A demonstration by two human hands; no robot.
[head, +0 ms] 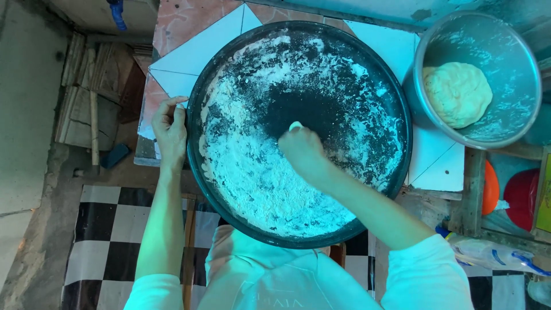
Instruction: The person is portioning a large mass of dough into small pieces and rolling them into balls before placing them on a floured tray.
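Observation:
A large round black tray dusted with white flour lies on a tiled counter. My left hand grips the tray's left rim. My right hand rests inside the tray near its middle, fingers curled and coated in flour, with a small pale bit showing at the fingertips. What that bit is cannot be told. The flour lies thickest in the tray's near half and thin at the far side, with a bare dark patch around my right hand.
A metal bowl at the right holds a ball of pale dough. White and pink tiles show under the tray. Red and orange plastic things sit at the right edge. A checkered floor lies below.

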